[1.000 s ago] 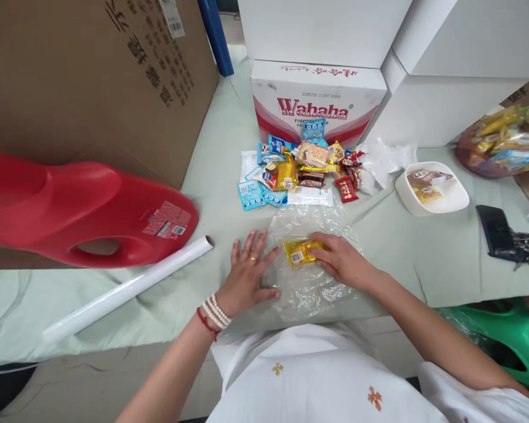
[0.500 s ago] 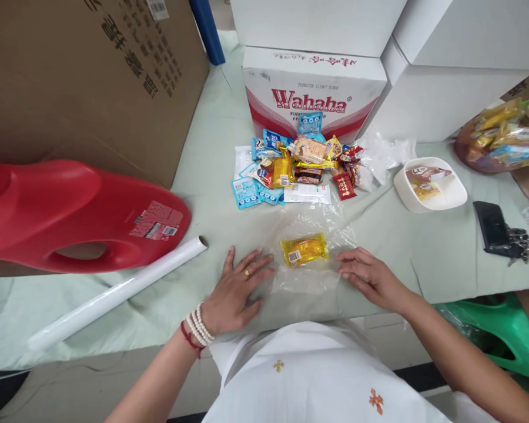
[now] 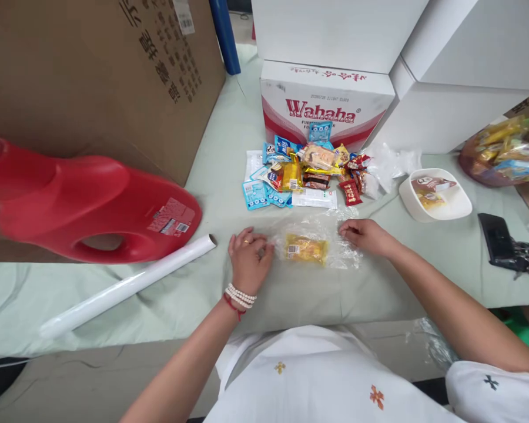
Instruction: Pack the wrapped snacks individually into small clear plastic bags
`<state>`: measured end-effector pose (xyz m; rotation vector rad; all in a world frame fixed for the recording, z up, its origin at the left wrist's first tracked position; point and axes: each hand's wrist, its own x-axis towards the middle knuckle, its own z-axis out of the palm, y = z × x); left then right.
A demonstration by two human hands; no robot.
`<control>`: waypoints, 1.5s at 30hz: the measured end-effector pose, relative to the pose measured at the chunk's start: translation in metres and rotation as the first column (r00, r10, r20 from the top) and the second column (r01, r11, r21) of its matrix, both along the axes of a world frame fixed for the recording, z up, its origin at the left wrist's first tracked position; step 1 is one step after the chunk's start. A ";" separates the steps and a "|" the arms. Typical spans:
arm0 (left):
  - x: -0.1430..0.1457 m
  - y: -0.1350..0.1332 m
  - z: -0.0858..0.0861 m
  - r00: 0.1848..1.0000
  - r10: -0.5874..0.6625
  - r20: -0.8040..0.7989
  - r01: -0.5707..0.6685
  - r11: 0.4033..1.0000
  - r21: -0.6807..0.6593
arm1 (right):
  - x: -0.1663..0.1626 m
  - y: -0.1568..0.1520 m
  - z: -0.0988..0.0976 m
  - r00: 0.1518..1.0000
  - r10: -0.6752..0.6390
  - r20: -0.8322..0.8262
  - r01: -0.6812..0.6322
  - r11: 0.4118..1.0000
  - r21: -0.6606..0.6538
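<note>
A yellow-wrapped snack (image 3: 306, 250) lies on the table in front of me, with clear plastic film (image 3: 335, 257) folded over it. At the film's left edge, my left hand (image 3: 252, 258) pinches the plastic between thumb and fingers. My right hand (image 3: 365, 236) has its fingers closed on the film's right side. Just beyond is a heap of small snack packets (image 3: 317, 161), among them blue sachets (image 3: 256, 195) and a red packet (image 3: 350, 192).
A white roll (image 3: 132, 288) and a red jug (image 3: 114, 205) lie on the left. Behind the heap stands a Wahaba-type white and red box (image 3: 326, 111). To the right are a white bowl (image 3: 461, 205), keys (image 3: 526, 258) with a black case (image 3: 496, 241), and a snack-filled bowl (image 3: 471, 158).
The film's front part has been folded up over the yellow snack. My left hand has gone from spread fingers to a pinch, and both hands have shifted slightly away from me.
</note>
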<state>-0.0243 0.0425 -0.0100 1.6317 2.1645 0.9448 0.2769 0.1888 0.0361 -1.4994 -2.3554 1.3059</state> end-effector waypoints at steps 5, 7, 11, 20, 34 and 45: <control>0.006 0.018 0.005 0.991 0.130 -0.046 -0.128 0.991 0.030 | -0.030 0.017 0.015 0.973 0.117 0.198 -0.202 0.846 0.493; 0.008 0.025 0.008 0.991 0.117 -0.065 -0.118 0.993 -0.010 | -0.055 0.024 0.017 0.955 0.163 0.249 -0.276 0.796 0.538; 0.011 0.038 0.014 0.995 0.054 -0.082 -0.065 0.987 -0.148 | -0.100 0.037 0.007 0.931 0.166 0.325 -0.316 0.813 0.490; 0.006 0.050 0.012 1.000 0.027 0.000 -0.026 0.977 -0.210 | -0.094 0.011 0.037 0.895 0.446 -0.007 -0.400 0.810 0.429; -0.045 0.022 0.021 0.751 -0.314 0.581 0.365 0.930 0.031 | -0.067 -0.083 -0.010 0.838 0.503 0.210 -0.542 0.732 0.413; -0.014 0.020 0.035 0.989 -0.147 0.005 0.144 0.956 -0.255 | -0.072 -0.094 -0.006 0.919 0.391 0.059 -0.377 0.820 0.432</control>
